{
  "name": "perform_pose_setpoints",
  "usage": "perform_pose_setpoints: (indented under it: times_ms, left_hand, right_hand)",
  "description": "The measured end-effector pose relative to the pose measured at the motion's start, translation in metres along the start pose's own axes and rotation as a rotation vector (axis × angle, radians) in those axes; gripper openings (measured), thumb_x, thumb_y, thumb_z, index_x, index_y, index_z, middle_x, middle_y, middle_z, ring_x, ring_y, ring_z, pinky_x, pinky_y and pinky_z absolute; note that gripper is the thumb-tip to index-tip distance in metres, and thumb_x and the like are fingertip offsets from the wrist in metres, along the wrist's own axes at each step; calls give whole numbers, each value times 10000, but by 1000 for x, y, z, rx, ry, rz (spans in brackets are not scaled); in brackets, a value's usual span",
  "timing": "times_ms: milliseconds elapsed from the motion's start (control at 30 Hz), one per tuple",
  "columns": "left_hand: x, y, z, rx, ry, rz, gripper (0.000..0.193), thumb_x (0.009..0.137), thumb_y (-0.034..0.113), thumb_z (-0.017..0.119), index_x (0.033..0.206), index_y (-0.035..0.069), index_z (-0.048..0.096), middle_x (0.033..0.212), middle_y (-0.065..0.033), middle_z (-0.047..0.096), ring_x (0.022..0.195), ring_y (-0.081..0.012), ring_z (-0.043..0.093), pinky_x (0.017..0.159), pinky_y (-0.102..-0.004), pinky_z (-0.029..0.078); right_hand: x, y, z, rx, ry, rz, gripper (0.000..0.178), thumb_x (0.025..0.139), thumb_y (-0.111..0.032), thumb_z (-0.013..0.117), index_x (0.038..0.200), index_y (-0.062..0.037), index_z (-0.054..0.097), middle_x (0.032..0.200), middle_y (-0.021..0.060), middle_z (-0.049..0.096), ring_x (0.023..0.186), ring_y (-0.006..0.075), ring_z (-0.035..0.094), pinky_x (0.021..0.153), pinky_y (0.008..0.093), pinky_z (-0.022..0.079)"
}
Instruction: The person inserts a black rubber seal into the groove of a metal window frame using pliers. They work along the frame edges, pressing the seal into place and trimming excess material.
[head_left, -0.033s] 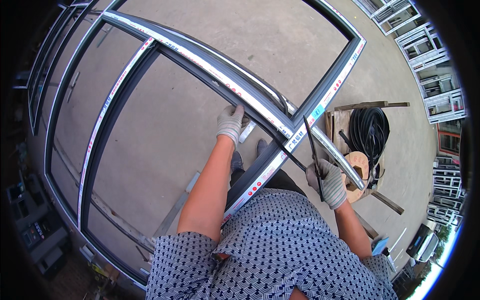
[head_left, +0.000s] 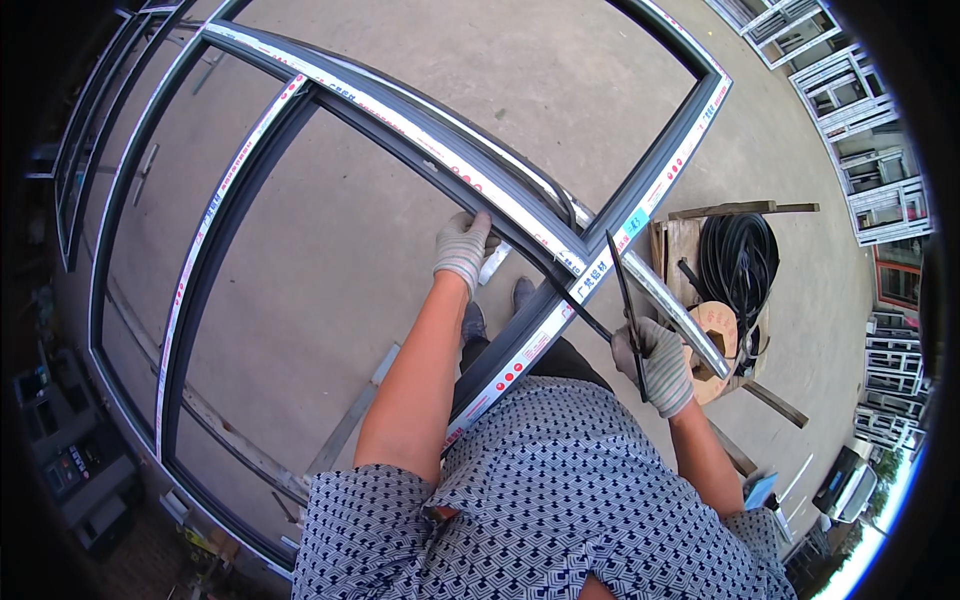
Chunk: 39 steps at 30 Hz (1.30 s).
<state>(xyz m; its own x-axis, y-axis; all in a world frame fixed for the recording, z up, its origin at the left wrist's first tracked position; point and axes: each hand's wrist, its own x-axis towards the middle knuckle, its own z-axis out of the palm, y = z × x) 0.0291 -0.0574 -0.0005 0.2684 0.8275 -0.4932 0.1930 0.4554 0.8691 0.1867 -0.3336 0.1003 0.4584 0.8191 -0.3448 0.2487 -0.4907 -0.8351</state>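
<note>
The person's left grip (head_left: 463,247), gloved and near the centre of the view, is closed on the inner edge of a long rail — thumb on the rail, fingers curled below it. That rail belongs to a large aluminium window frame (head_left: 400,125), wrapped in printed white film, which sweeps from 7 o'clock up past 12 to 1 o'clock, its near corner toward 4. At 4 o'clock the gloved right grip (head_left: 658,365) clasps a black rubber strip (head_left: 597,327), which runs toward 10 o'clock to that corner; a slim dark length (head_left: 621,285) rises from the same grip toward 11. A silver bar (head_left: 668,308) slants just beside it. At 3 o'clock sit a black coil (head_left: 715,262) and a tan spool (head_left: 712,318) — both beyond the right grip.
</note>
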Motion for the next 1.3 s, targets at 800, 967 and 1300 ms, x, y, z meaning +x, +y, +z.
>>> perform_pose_setpoints:
  times_ms: [800, 967, 1300]
  left_hand:
    - [-8, -29, -3, -21, -128, -77, 241, 990, 222, 631, 1005, -16, 663, 811, -94, 712, 668, -147, 686, 600, -265, 551]
    - [-8, -37, 4, 44, -202, -58, 245, 1000, 227, 624, 1035, -13, 658, 853, -110, 715, 709, -166, 693, 633, -287, 569]
    - [-16, -36, 11, 56, -257, -133, 273, 994, 264, 643, 1050, -4, 654, 854, -101, 716, 707, -158, 684, 670, -288, 570]
  right_hand:
    - [-1, 4, 11, 94, -40, 49, 144, 903, -125, 690, 825, -24, 624, 680, -26, 581, 637, 36, 502, 576, 235, 426]
    - [0, 1, 6, 108, -66, 35, 136, 904, -120, 689, 831, -25, 624, 680, -23, 590, 631, 40, 510, 575, 238, 431]
    - [4, 13, 6, 119, -59, 70, 133, 899, -121, 698, 838, -22, 633, 699, -28, 597, 643, 40, 515, 574, 230, 429]
